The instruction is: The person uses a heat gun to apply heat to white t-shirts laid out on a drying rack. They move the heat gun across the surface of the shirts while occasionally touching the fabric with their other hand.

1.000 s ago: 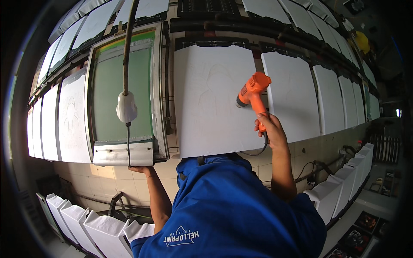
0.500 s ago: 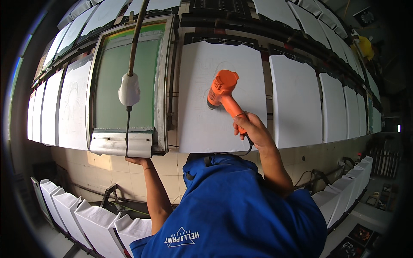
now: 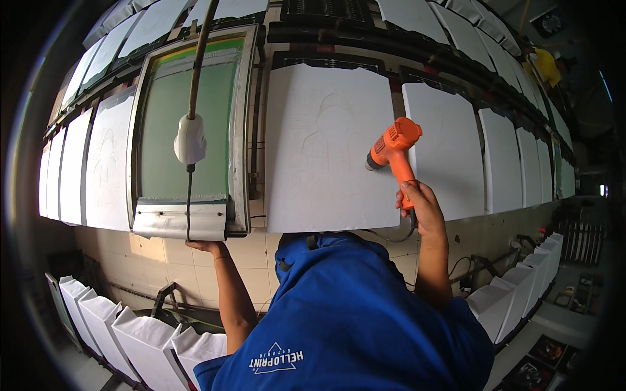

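My right hand is closed around the handle of an orange heat gun, its black cord hanging below. The gun's nozzle points left over the right edge of a white fabric-covered board. Faint outlines of a hooded figure show on that board. To the left lies a screen-printing frame with green mesh. A silver metal plate spans its near end. My left hand is at the near edge of this plate, most of its fingers hidden beneath the edge.
A white inline switch hangs on a cord from a rod above the screen. More white boards stand in rows left, right and beyond. Behind me is another row of white-covered boards. A yellow item is at far right.
My right hand has carried the heat gun rightward, from the middle of the board to its right edge, uncovering the faint drawing. My left hand stays by the screen frame.
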`<action>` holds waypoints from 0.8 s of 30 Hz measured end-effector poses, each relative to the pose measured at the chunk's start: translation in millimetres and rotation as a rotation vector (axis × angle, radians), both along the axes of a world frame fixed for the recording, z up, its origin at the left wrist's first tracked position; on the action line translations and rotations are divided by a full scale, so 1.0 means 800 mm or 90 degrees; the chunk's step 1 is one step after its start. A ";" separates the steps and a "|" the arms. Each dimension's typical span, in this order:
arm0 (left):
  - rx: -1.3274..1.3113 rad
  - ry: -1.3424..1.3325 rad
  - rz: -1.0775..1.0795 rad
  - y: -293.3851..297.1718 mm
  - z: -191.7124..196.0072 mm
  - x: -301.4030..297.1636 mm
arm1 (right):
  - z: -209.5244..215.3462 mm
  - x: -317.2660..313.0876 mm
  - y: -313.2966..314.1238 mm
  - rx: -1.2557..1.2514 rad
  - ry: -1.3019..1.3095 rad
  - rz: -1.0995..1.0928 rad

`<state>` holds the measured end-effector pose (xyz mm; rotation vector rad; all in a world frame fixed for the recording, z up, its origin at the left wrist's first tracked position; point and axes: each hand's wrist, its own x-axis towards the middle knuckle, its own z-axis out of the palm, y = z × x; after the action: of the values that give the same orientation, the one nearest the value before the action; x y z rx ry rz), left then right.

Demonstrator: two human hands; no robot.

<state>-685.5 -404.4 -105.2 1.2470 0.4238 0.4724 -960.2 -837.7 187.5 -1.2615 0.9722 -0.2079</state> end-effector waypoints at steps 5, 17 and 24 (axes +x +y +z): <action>-0.003 0.005 0.014 0.010 -0.017 0.005 | -0.008 0.065 0.039 0.054 -0.053 0.182; -0.008 0.006 0.015 0.003 -0.003 0.002 | -0.013 0.141 0.080 0.053 -0.058 0.351; 0.051 -0.017 0.019 0.007 -0.014 0.003 | 0.003 0.122 0.094 0.080 -0.004 0.390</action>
<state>-682.8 -399.2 -116.2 1.3119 0.4043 0.5347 -862.5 -762.6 190.2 -1.3806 0.5457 0.3214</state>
